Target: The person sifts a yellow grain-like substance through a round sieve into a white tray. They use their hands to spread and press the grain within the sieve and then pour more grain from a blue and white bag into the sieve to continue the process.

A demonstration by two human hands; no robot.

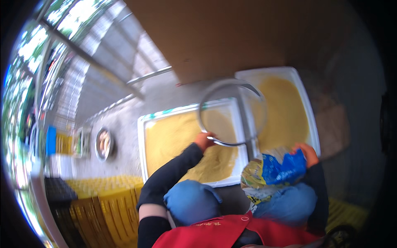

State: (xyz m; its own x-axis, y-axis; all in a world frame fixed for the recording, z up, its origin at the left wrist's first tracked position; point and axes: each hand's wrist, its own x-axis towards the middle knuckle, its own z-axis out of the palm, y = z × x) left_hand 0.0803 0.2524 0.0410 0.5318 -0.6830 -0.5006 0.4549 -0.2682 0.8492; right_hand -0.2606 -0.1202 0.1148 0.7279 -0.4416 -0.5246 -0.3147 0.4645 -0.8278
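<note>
My left hand (pixel 204 141), in an orange glove, grips the near rim of a round metal-rimmed sieve (pixel 228 143). The sieve is tilted and see-through, held over the gap between two white foam trays. Fine yellow powder or meal (pixel 173 133) is spread in the left foam tray (pixel 141 145). More yellow powder (pixel 283 108) lies in the right foam tray (pixel 314 136). In my right hand (pixel 307 155), also gloved in orange, is the top of a blue and yellow printed plastic bag (pixel 279 170) resting by my right knee. Motion blur hides what the bag contains.
A large brown panel (pixel 235 40) stands beyond the trays. Yellow plastic crates (pixel 118 214) are at my left side. Farther left, a metal bowl (pixel 104 144) with pale pieces inside sits on the concrete floor, near small crates (pixel 63 144) and a metal railing (pixel 90 59).
</note>
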